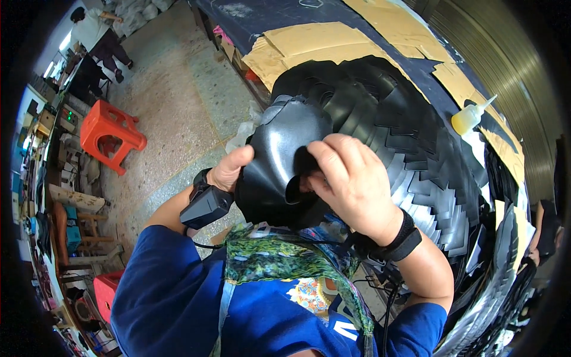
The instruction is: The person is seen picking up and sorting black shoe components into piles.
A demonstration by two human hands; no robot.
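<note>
Close in front of my chest I hold a curved, glossy black leather piece (275, 143), shaped like part of a shoe upper, with a dark notch in its right side. My left hand (229, 168) grips its left edge, thumb on top and the other fingers hidden beneath. My right hand (357, 181) has its fingers bent and pinched at the notch, where the edge curls; the fingertips are partly covered. Right beside it, a large heap of overlapping black leather pieces (398, 128) lies on the table.
Cardboard sheets (324, 40) lie on the dark table (250, 13). A squeeze bottle with yellowish liquid (467, 119) stands to the right of the heap. A red plastic stool (110, 134) is on the floor at left. One person (98, 33) is far left; another's arm (540, 232) shows at right.
</note>
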